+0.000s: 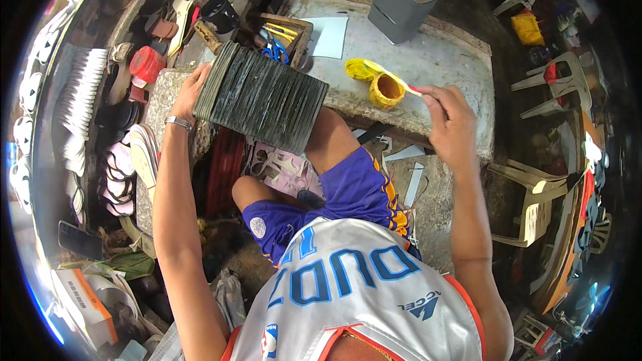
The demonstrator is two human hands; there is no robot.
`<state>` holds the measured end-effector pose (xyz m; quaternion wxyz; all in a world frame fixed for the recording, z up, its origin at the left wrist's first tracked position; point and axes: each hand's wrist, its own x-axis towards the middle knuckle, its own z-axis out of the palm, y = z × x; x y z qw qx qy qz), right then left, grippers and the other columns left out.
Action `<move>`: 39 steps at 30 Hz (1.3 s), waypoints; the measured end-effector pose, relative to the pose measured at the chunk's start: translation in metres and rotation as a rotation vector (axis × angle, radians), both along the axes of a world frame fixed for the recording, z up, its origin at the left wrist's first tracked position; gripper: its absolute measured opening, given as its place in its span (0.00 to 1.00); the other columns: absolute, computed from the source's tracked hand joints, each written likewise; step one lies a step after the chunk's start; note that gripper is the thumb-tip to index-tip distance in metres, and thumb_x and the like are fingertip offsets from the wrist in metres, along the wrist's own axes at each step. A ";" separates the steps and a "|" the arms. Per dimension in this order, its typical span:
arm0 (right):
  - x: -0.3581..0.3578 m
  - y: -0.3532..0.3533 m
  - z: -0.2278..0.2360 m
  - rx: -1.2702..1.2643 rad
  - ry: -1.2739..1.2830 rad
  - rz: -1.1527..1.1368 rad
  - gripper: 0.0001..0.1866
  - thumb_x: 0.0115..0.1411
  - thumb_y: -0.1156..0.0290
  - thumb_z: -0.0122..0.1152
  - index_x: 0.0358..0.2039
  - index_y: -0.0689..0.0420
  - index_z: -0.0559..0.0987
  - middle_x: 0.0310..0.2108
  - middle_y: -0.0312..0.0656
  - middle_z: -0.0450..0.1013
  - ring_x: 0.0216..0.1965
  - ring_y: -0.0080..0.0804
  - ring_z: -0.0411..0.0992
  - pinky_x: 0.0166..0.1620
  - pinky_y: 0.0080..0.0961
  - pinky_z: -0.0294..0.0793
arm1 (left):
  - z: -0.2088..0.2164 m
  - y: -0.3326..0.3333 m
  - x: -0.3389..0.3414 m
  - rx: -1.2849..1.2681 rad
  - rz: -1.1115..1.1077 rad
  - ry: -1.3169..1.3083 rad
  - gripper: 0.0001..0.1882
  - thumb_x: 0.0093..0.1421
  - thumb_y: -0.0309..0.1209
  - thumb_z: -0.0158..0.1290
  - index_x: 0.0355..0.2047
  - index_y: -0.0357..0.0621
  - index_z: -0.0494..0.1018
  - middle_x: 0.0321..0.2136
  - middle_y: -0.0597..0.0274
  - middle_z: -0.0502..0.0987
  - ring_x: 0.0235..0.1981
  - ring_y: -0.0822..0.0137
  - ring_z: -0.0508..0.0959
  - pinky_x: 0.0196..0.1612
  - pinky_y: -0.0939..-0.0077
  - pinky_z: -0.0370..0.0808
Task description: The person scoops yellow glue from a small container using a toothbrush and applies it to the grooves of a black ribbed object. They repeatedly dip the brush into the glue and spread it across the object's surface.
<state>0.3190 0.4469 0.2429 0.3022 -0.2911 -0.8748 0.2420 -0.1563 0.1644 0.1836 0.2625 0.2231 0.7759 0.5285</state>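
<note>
My left hand [192, 91] grips the end of a thick stack of dark, thin strips [267, 97], which is tilted above my knee. Some of its fingers are hidden behind the stack. In my right hand [449, 117] is a slim brush-like tool [401, 81] with a red and white handle, pinched near its end. It reaches over a small yellow-coated pot [386, 91] on the worktable. A rounded yellow piece [361, 69] lies by the pot; whether it is a lid or part of the tool, I cannot tell.
The pale worktable [455, 60] bears a grey metal can [402, 5], a light sheet [328, 37] and a wooden box with blue scissors [274, 48]. A black mug [219, 15] stands at the far left. Shelves with soles [83, 93] line the left; plastic chairs [535, 200] stand right.
</note>
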 end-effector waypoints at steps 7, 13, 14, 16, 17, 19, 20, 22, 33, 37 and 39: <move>-0.064 -0.032 -0.074 -0.143 0.028 0.099 0.10 0.73 0.67 0.63 0.50 0.47 0.89 0.39 0.41 0.80 0.39 0.44 0.81 0.43 0.39 0.80 | 0.002 0.001 0.004 0.025 -0.007 -0.004 0.28 0.79 0.46 0.54 0.68 0.38 0.75 0.60 0.60 0.81 0.60 0.68 0.78 0.64 0.74 0.72; -0.061 -0.037 -0.104 -0.110 0.055 0.090 0.10 0.71 0.68 0.65 0.48 0.47 0.90 0.38 0.39 0.80 0.37 0.43 0.81 0.40 0.38 0.80 | 0.009 0.003 0.010 -0.007 0.053 -0.047 0.28 0.80 0.46 0.54 0.68 0.38 0.75 0.61 0.60 0.81 0.59 0.69 0.78 0.64 0.75 0.72; -0.054 -0.041 -0.103 -0.093 0.064 0.121 0.10 0.70 0.68 0.65 0.48 0.47 0.90 0.37 0.39 0.80 0.37 0.43 0.81 0.40 0.38 0.80 | 0.008 0.003 0.010 -0.008 0.040 -0.034 0.28 0.80 0.46 0.54 0.68 0.38 0.75 0.61 0.60 0.81 0.59 0.69 0.78 0.64 0.75 0.72; -0.039 -0.050 -0.096 -0.059 0.040 0.201 0.09 0.70 0.69 0.66 0.47 0.48 0.90 0.37 0.38 0.80 0.36 0.43 0.81 0.39 0.38 0.80 | 0.007 0.003 0.007 -0.034 0.037 -0.011 0.29 0.79 0.47 0.54 0.69 0.37 0.75 0.61 0.59 0.80 0.59 0.69 0.78 0.64 0.75 0.73; -0.031 -0.056 -0.090 -0.044 0.005 0.249 0.09 0.69 0.69 0.66 0.47 0.48 0.90 0.37 0.38 0.80 0.36 0.43 0.81 0.39 0.38 0.80 | 0.005 0.003 0.006 -0.025 0.025 -0.013 0.29 0.79 0.47 0.54 0.69 0.37 0.75 0.61 0.59 0.80 0.59 0.69 0.78 0.64 0.75 0.73; -0.024 -0.059 -0.079 -0.027 0.004 0.300 0.10 0.69 0.70 0.66 0.47 0.48 0.90 0.37 0.38 0.80 0.36 0.42 0.80 0.39 0.38 0.80 | 0.002 0.006 0.001 -0.019 0.024 -0.022 0.29 0.79 0.47 0.54 0.69 0.37 0.75 0.61 0.59 0.80 0.59 0.69 0.79 0.63 0.75 0.73; -0.025 -0.057 -0.076 -0.040 0.007 0.243 0.10 0.69 0.70 0.66 0.47 0.48 0.90 0.37 0.39 0.79 0.36 0.42 0.80 0.39 0.37 0.80 | 0.001 0.006 -0.001 -0.004 0.000 -0.015 0.29 0.79 0.47 0.54 0.69 0.37 0.75 0.61 0.59 0.81 0.59 0.69 0.79 0.63 0.75 0.73; -0.037 -0.045 -0.073 -0.049 0.047 0.151 0.10 0.69 0.70 0.66 0.48 0.47 0.90 0.37 0.39 0.79 0.36 0.42 0.80 0.39 0.37 0.80 | 0.000 0.010 -0.003 -0.027 0.025 -0.026 0.29 0.79 0.47 0.54 0.68 0.36 0.75 0.60 0.60 0.81 0.59 0.70 0.79 0.63 0.76 0.73; -0.021 -0.080 -0.088 -0.106 -0.004 0.404 0.12 0.67 0.72 0.67 0.49 0.45 0.89 0.37 0.40 0.79 0.36 0.43 0.80 0.39 0.39 0.80 | 0.022 0.016 0.014 -0.095 -0.013 0.050 0.28 0.79 0.49 0.53 0.66 0.38 0.78 0.56 0.61 0.83 0.55 0.70 0.80 0.60 0.75 0.74; -0.026 -0.081 -0.079 -0.086 0.054 0.346 0.14 0.65 0.73 0.69 0.50 0.45 0.89 0.37 0.41 0.79 0.37 0.44 0.81 0.39 0.40 0.81 | 0.029 0.023 0.020 -0.083 -0.011 -0.023 0.26 0.80 0.48 0.52 0.65 0.40 0.79 0.52 0.65 0.84 0.51 0.73 0.80 0.57 0.76 0.76; -0.038 -0.074 -0.081 -0.113 0.089 0.185 0.14 0.65 0.74 0.68 0.50 0.46 0.89 0.37 0.42 0.78 0.37 0.45 0.81 0.40 0.42 0.81 | 0.030 0.025 0.020 -0.072 -0.056 0.031 0.26 0.80 0.48 0.52 0.64 0.41 0.79 0.52 0.67 0.84 0.51 0.74 0.80 0.56 0.77 0.76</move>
